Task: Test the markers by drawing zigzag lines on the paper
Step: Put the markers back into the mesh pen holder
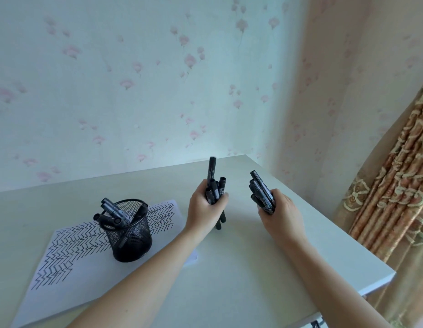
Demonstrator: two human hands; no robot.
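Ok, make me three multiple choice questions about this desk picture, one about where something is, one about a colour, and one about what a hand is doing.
1. Where does the mesh pen cup stand?
A. on the paper
B. on the bare table, clear of the paper
C. on the floor

2. What colour are the zigzag lines on the paper?
A. red
B. black
C. blue

3. What is the left hand doing?
A. lying flat on the table
B. drawing on the paper
C. gripping a bundle of markers

Answers:
1 A, the cup's base sits on the sheet, over the drawn lines.
2 B, every row of lines is black.
3 C, its fingers curl round several black markers held upright above the table; the right hand grips another bundle.
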